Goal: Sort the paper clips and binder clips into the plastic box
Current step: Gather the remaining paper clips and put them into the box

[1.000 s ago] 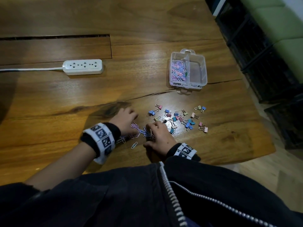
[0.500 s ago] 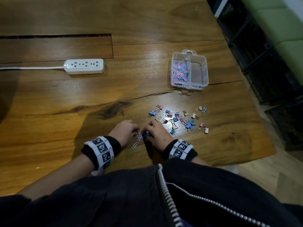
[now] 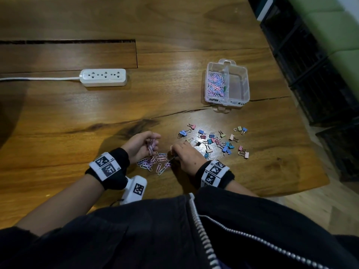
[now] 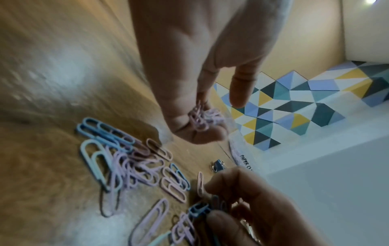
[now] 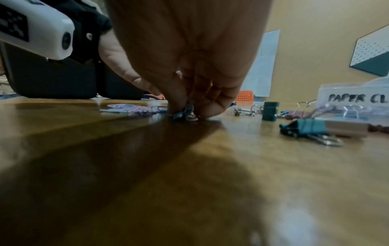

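Note:
A loose pile of pastel paper clips [image 3: 150,163] [image 4: 126,159] lies on the wooden table [image 3: 58,121] between my hands. My left hand [image 3: 142,145] [image 4: 202,119] is raised a little above the pile and holds a small bunch of pink paper clips [image 3: 151,146] in its curled fingers. My right hand [image 3: 184,155] [image 5: 189,108] pinches a few paper clips [image 5: 185,114] against the table at the pile's right edge. Coloured binder clips [image 3: 217,141] lie scattered to the right. The clear plastic box [image 3: 245,82] stands beyond them, with paper clips [image 3: 215,84] in its left compartment.
A white power strip [image 3: 104,77] with its cord lies at the far left of the table. A long slot [image 3: 68,41] runs across the tabletop behind it. The table's right edge falls off to the floor beside dark crates [image 3: 310,74].
My hands were together over the pile half a second ago. Now the left hand has lifted away with a bunch of pink clips, and more clips lie spread between the hands.

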A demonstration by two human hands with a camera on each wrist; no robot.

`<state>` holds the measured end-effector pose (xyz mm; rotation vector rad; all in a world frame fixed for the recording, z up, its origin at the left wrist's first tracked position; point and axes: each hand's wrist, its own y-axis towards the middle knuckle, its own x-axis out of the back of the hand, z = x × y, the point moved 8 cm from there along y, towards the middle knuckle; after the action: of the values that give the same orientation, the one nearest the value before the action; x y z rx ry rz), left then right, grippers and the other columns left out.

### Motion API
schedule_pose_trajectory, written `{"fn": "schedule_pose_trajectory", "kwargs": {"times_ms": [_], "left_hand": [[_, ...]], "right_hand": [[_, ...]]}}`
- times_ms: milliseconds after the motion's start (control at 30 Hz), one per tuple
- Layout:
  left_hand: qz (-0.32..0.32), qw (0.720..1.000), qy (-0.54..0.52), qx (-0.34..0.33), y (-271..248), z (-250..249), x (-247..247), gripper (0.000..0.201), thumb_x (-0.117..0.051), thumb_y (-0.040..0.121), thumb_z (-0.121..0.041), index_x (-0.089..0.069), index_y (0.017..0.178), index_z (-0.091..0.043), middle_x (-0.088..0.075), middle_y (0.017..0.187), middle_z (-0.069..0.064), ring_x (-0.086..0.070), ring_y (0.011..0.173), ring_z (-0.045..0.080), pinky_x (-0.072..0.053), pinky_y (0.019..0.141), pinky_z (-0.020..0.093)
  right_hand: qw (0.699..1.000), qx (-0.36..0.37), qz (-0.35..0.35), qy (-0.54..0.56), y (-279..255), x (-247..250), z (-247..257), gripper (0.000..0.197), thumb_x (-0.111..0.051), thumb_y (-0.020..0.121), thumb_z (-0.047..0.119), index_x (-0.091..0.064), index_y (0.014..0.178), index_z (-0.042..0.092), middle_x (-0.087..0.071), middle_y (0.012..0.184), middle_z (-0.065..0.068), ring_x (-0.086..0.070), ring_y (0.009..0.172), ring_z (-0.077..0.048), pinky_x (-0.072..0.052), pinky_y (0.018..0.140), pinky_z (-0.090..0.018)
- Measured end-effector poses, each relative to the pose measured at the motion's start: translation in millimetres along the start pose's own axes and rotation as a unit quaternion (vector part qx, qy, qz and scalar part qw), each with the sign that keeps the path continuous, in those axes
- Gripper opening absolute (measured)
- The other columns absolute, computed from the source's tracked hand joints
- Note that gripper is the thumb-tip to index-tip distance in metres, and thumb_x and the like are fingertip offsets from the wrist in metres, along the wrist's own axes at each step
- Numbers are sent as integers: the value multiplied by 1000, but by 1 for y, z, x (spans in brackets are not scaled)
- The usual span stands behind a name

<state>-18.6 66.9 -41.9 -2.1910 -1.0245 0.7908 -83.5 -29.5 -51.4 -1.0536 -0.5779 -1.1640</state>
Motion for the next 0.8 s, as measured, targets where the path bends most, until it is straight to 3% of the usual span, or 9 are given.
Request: {"fn": "schedule_pose_trajectory", "kwargs": {"times_ms": [100,167,267,333,400,500,600,700,800], "left_hand": [[-35,991,131,4,1,3,11,22,-42,95,-19,-44,74,-15,-35,63,-2,-33,50,9,-31,40,16],[-78,955,285,-19,-5,1,21,26,-45,95,-25,-41,71,-17,-37,63,-3,-34,52,10,-29,45,19],[-98,828,546,-81,-14,-3,26,25,-62,84,-36,-46,86,-18,-48,83,-5,-47,75,11,-35,60,23],[-69,742,663,-70,-15,7,29,41,-71,75,-39,-48,104,-19,-44,97,-5,-45,90,12,-36,72,24],[-55,716,692,-68,-13,14,34,44,-70,76,-37,-49,109,-19,-45,102,-2,-46,95,15,-35,76,25],[-60,736,667,-104,-11,14,33,22,-64,83,-32,-50,94,-19,-51,102,2,-50,97,20,-38,81,29],[-44,729,676,-97,-7,18,27,16,-57,88,-31,-52,91,-17,-45,94,-2,-52,100,22,-41,85,32],[-10,742,664,-92,-3,20,20,16,-51,92,-32,-49,88,-16,-46,95,0,-48,91,18,-39,77,27],[-3,809,580,-98,-1,16,17,16,-45,95,-27,-49,86,-15,-48,87,1,-44,77,14,-33,62,22]], "right_hand": [[998,-25,-9,60,-1,6,-6,27,-51,87,9,-51,114,8,-53,121,-7,-44,114,-20,-36,103,-33],[972,-88,-34,214,-4,13,-20,20,-47,89,6,-56,107,8,-55,119,-9,-50,107,-19,-43,96,-33],[842,-168,-35,512,-11,14,-36,20,-42,90,-2,-57,86,10,-57,110,-17,-56,81,-17,-48,71,-26],[740,-187,-11,646,-15,13,-36,24,-37,90,-6,-54,82,8,-55,98,-12,-53,70,-15,-46,59,-20],[672,-201,-2,713,-17,13,-37,23,-34,90,-4,-54,82,3,-53,90,-9,-51,66,-16,-45,55,-19],[628,-213,17,748,-18,8,-36,24,-35,90,6,-56,80,2,-55,81,-10,-49,62,-15,-43,53,-19],[665,-225,47,711,-16,2,-32,25,-39,93,23,-53,77,10,-52,72,-3,-46,58,-10,-39,52,-19],[814,-194,-8,548,-8,9,-28,12,-59,85,21,-50,78,16,-50,76,0,-52,63,-10,-47,59,-21],[964,-107,-14,241,0,11,-12,45,-76,67,28,-54,104,16,-50,102,-4,-47,99,-18,-43,89,-35]]}}
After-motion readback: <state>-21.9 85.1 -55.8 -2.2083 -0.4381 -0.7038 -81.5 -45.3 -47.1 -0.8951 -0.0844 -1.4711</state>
